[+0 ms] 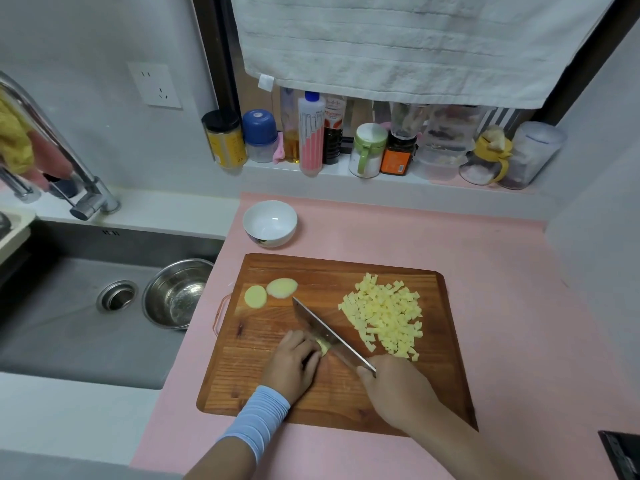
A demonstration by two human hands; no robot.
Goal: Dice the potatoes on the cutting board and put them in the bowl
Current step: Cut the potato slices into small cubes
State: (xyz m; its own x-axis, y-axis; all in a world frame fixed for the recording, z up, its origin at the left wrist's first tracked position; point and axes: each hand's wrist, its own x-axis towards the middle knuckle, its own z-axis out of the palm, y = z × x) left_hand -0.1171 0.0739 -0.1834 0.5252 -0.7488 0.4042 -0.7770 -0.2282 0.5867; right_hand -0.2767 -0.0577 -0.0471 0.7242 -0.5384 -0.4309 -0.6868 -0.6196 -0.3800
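Note:
A wooden cutting board [277,389] lies on the pink counter. My left hand [292,365] curls over a small piece of potato [324,347] near the board's middle. My right hand [398,389] grips the handle of a knife [325,332], whose blade rests against that piece. A heap of diced potato [384,315] covers the board's right side. Two potato slices [270,292] lie flat at the board's far left. An empty white bowl [270,221] stands beyond the board.
A steel sink [69,327] with a metal bowl [176,292] lies to the left, under a tap [69,174]. Bottles and jars [346,143] line the sill below a hanging towel [415,46]. A dark object [621,455] sits at the lower right corner.

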